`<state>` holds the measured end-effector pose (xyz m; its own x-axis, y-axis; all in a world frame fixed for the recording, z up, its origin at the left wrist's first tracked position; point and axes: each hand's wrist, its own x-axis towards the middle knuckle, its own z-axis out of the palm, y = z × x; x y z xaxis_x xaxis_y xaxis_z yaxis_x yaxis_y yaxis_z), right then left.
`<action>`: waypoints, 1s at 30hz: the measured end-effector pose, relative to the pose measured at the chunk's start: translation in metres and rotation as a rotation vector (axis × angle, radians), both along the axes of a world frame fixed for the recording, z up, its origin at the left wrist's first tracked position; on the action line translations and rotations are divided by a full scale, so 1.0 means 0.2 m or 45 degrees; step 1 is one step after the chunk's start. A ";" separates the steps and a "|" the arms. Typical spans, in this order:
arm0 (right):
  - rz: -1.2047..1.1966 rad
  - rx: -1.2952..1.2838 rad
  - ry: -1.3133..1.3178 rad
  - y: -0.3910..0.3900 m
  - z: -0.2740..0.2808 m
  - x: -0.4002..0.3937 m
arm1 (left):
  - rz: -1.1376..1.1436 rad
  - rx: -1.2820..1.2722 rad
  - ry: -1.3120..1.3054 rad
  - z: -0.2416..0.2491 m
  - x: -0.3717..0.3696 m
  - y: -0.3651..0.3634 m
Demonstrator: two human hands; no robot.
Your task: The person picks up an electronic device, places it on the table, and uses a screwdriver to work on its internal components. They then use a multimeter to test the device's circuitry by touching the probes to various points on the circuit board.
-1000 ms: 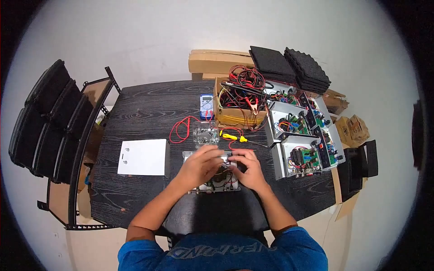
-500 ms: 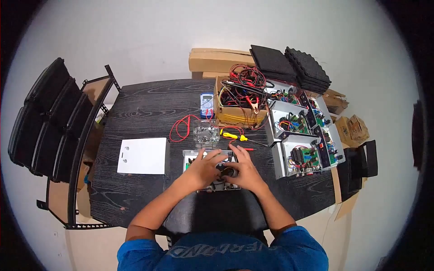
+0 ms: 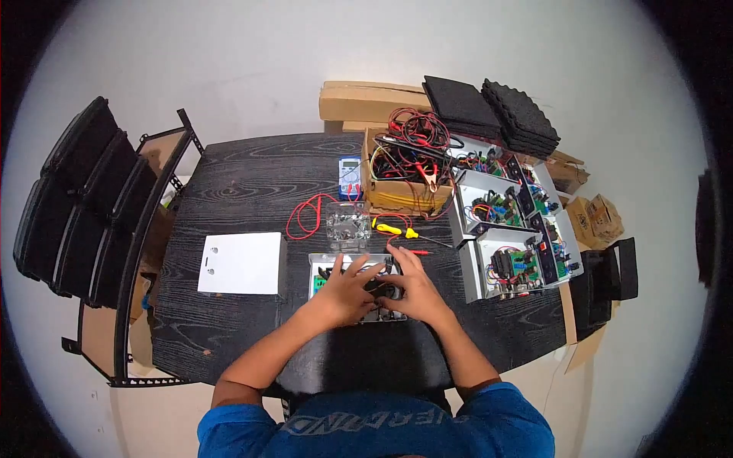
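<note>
Open white case (image 3: 324, 262) is lying mid-counter (image 3: 229, 183), near side, under both my hands; a green board (image 3: 319, 283) is showing at its left end. My left hand (image 3: 345, 294) is arching over the case, fingers spreading toward the far rim. My right hand (image 3: 418, 294) is leaning in from the right, forefinger pointing far, thumb curving toward the left hand. A dark part (image 3: 376, 285) is showing between them; whether I am pinching it, I cannot tell, as my fingers are hiding the contact.

Handling, my guess: the case is looking stiff, fairly light, smooth enough to slide; the board is seeming fragile. Walls are offering the safest hold; the dark part, its solid body.

Beyond the far rim, a clear plastic box (image 3: 348, 226) is holding small bits. A yellow screwdriver (image 3: 391, 229) is lying to its right. Farther off, a multimeter (image 3: 350, 179) is resting, a red lead (image 3: 318, 220) looping to its left. To its right, a cardboard box (image 3: 401, 191) is brimming with cables (image 3: 416, 126). Left of my case, a white cover (image 3: 243, 264) is lying flat; to the right, open units (image 3: 482, 191) are sitting clustered, boards exposed.
</note>
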<state>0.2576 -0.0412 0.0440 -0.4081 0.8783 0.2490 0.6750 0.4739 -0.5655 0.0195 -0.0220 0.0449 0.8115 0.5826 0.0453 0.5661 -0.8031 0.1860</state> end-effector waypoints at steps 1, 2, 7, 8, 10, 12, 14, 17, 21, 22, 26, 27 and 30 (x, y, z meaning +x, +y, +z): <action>0.000 -0.005 0.005 0.00 0.00 0.00 | 0.000 -0.028 -0.038 0.02 -0.02 0.00; 0.000 -0.009 0.012 0.00 0.00 0.00 | 0.000 -0.056 -0.076 0.05 -0.04 -0.01; 0.019 0.020 0.016 0.01 -0.02 0.01 | -0.005 -0.217 0.017 0.17 -0.09 -0.02; 0.024 0.023 0.023 0.01 -0.02 0.01 | -0.016 -0.210 0.024 0.17 -0.09 -0.02; 0.030 0.020 0.026 0.01 -0.02 0.02 | -0.030 -0.195 0.044 0.18 -0.09 -0.01; 0.033 0.009 0.017 0.01 -0.02 0.02 | -0.036 -0.179 0.071 0.18 -0.09 -0.01; 0.042 0.033 0.008 0.01 -0.02 0.02 | -0.049 -0.148 0.067 0.15 -0.10 0.00; 0.040 0.033 0.014 0.00 0.00 0.01 | -0.062 -0.152 0.094 0.15 -0.09 0.01; 0.031 0.053 -0.010 0.01 -0.03 0.01 | -0.071 -0.158 0.099 0.17 -0.09 0.01; 0.031 0.041 -0.006 0.01 -0.03 0.01 | -0.074 -0.149 0.093 0.16 -0.09 0.01; 0.037 0.012 -0.004 0.00 -0.01 0.01 | -0.070 -0.141 0.072 0.14 -0.10 0.01; 0.039 0.010 -0.008 0.01 -0.01 0.01 | -0.068 -0.146 0.067 0.15 -0.10 0.01; 0.044 0.012 0.022 0.01 -0.03 0.02 | -0.079 -0.169 0.059 0.16 -0.10 0.02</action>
<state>0.2609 -0.0387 0.0386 -0.4341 0.8613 0.2643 0.6481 0.5023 -0.5724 0.0002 -0.0189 0.0761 0.8454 0.5298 -0.0675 0.5269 -0.8067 0.2676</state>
